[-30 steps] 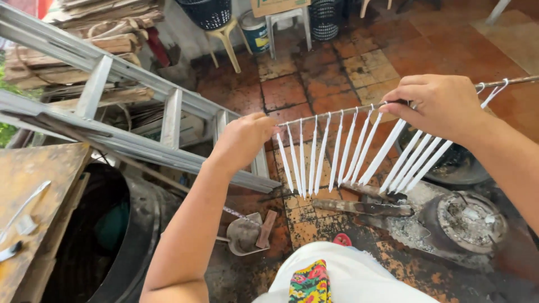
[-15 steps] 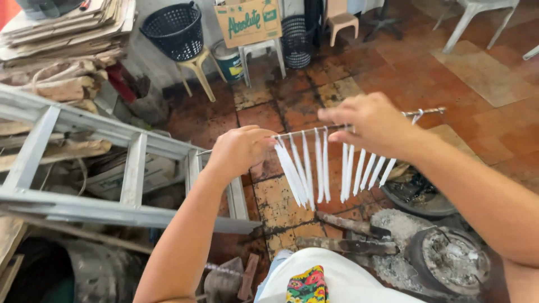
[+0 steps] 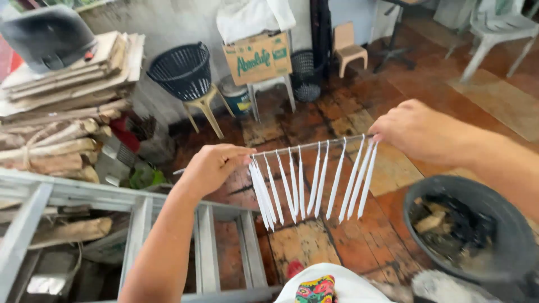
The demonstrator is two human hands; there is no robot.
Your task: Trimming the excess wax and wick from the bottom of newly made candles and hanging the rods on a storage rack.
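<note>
A thin metal rod [image 3: 314,145] runs level in front of me with several slim white candles [image 3: 303,185] hanging from it by their wicks. My left hand [image 3: 212,164] pinches the rod's left end. My right hand [image 3: 416,132] grips the right end, knuckles up. The candles dangle apart from each other, the leftmost few bunched together, above the stained tile floor [image 3: 314,241].
A metal ladder [image 3: 140,224] lies at lower left. A black tub of charred wood [image 3: 466,230] sits at lower right. Stacked timber [image 3: 62,106], a black basket on a stool [image 3: 182,70], a cardboard box on a stool [image 3: 258,56] and plastic chairs stand farther back.
The view has tilted up and away from the stove. Both hands carried the rod along; my right hand slid out to the rod's right end and the candles swung.
</note>
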